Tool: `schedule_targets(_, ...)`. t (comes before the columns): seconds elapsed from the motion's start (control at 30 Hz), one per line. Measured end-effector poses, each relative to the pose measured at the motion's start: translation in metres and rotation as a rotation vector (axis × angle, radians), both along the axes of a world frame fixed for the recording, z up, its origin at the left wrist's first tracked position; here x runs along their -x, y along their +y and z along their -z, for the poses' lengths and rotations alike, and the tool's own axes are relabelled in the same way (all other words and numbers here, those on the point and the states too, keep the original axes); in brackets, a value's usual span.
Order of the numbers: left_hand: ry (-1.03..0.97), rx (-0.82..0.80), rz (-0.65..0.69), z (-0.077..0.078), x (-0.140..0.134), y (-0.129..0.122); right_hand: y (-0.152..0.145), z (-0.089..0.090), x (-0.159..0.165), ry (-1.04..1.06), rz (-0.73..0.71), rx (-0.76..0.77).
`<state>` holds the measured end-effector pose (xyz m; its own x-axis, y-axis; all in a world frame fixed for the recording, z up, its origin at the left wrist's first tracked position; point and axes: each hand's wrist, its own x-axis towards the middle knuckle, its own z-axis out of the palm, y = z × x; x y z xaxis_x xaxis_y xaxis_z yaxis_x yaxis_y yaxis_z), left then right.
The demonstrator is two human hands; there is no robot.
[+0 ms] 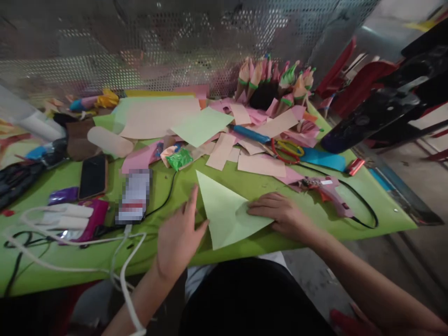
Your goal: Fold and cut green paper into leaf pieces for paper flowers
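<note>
A light green sheet of paper [229,217], roughly triangular as it shows, lies at the front of the green-covered table. My left hand [178,235] is open at the paper's left side, index finger stretched forward and thumb tip close to the paper's edge. Whether that thumb touches the paper I cannot tell. On the right corner, my right hand [280,214] holds the paper, its fingers together over the edge. The hand covers that corner.
A pink glue gun [334,196] with a black cord lies to the right. Scissors [289,151], paper strips [221,150] and a larger green sheet [203,126] lie behind. Paper-wrapped cones [257,77] stand at the back. Phones [94,176] and white cables [66,269] lie left.
</note>
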<state>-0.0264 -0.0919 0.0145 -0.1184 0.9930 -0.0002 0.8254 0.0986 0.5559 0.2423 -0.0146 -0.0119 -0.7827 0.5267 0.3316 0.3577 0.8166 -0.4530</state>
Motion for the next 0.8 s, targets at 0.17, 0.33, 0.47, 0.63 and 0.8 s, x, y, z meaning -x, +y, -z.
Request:
schedule_targets(0.17, 0.227, -0.209, 0.450, 0.004, 0.003, -0.015, -0.004, 0.005, -0.006, 0.011, 0.024, 0.031)
schedule_targets(0.33, 0.158, -0.122, 0.541, 0.013, 0.011, -0.019, -0.004, 0.003, -0.006, 0.041, 0.035, 0.089)
schedule_targets(0.47, 0.148, -0.098, 0.569, 0.014, 0.017, -0.024, -0.004, 0.001, -0.007, 0.047, 0.063, 0.141)
schedule_targets(0.63, 0.171, -0.102, 0.539, 0.016, 0.017, -0.027, -0.002, 0.000, -0.008, 0.029, 0.088, 0.211)
schedule_targets(0.8, 0.144, -0.107, 0.393, 0.018, 0.009, -0.025, -0.002, -0.001, -0.008, 0.021, 0.109, 0.239)
